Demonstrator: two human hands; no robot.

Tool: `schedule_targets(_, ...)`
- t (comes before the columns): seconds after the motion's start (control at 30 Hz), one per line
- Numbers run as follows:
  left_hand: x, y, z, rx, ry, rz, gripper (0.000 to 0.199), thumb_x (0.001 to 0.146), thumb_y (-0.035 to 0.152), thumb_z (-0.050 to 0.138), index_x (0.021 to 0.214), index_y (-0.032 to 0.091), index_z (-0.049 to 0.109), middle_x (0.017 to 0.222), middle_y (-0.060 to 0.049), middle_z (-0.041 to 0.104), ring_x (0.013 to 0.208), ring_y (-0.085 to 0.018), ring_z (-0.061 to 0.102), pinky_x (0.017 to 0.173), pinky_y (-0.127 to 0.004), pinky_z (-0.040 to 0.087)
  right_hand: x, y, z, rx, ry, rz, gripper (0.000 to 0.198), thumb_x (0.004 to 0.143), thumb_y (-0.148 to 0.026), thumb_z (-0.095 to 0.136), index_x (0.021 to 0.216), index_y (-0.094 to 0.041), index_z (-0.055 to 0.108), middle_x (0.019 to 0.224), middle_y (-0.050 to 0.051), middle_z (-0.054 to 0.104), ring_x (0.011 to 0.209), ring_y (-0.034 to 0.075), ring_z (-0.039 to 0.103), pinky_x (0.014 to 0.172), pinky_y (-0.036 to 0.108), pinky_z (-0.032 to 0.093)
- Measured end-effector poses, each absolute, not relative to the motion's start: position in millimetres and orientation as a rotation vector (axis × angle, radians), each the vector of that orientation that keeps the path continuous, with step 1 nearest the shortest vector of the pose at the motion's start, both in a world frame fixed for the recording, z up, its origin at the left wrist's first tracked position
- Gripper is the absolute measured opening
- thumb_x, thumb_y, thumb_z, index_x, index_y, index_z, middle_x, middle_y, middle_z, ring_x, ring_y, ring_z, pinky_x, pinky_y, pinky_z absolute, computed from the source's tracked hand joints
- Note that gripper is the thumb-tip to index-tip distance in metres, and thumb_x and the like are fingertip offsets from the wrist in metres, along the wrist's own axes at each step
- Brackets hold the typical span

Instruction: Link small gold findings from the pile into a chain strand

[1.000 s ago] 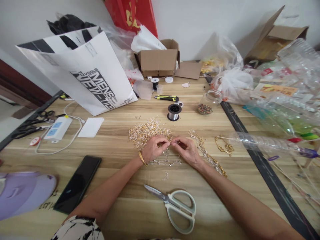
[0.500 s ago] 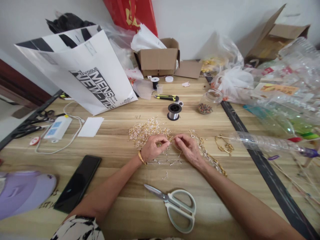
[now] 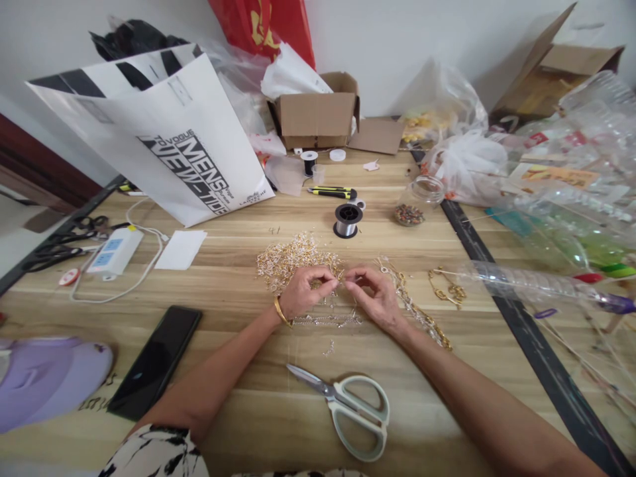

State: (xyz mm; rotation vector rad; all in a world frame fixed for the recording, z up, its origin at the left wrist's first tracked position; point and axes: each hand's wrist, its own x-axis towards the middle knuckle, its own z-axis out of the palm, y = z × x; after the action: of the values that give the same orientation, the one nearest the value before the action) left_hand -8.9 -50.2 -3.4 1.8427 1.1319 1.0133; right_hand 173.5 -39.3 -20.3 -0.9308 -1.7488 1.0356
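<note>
- Your left hand is over the middle of the bench, at the near side of a heap of small gold and clear pieces; its thumb and forefinger are together at the tips, and anything between them is too small to make out.
- Your right hand faces it, fingers curled inward and tips just beside those of the left; you cannot tell whether they are clamped on anything.
- A silvery chain lies across the bench below your hands, on the side toward the near edge.
- Right of your right hand, a gold and clear strand slants toward the bench's near right corner.
- Scissors with pale handles lie toward the near edge, blades pointing to the left edge.
- A phone lies left of your left forearm, toward the near left corner.
- Beyond the heap, toward the far edge, stand a spool of wire and, right of it, a clear jar with small beads at its bottom.
- A white paper bag stands at the far left corner.
</note>
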Motion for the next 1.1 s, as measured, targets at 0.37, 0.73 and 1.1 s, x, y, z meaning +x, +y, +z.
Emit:
schedule_targets(0.37,-9.0,-49.5,-4.9,1.884,1.175,0.993,0.018,0.084,0.024,0.055,0.073,0.014,0.065,0.072,-0.003,0.066,0.068,-0.013,0.058,0.069,-0.026,0.045,171.9,-37.3,-24.7,-0.87,-1.872,0.92,0.012,0.084,-0.028,0.057,0.081,-0.019,0.065,0.073,0.004,0.063,0.066,0.015,0.057,0.059,0.027,0.047)
schedule_targets(0.73,-8.5,-48.7,-6.2,1.932,1.146,1.0,0.018,0.084,0.022,0.054,0.071,0.014,0.065,0.071,-0.003,0.065,0.067,-0.013,0.058,0.069,-0.026,0.045,171.9,-36.5,-24.4,-0.891,-1.905,0.929,0.011,0.084,-0.028,0.057,0.082,-0.019,0.064,0.073,0.003,0.063,0.067,0.015,0.057,0.06,0.027,0.046)
schedule_targets(1.1,-11.0,-47.3,-7.4,1.812,1.212,1.005,0.016,0.083,0.023,0.057,0.084,0.014,0.07,0.084,-0.006,0.071,0.077,-0.016,0.064,0.074,-0.028,0.049,170.8,-37.4,-25.7,-0.925,-1.843,0.981,0.014,0.085,-0.028,0.053,0.08,-0.017,0.06,0.073,0.003,0.061,0.063,0.013,0.054,0.057,0.024,0.045)
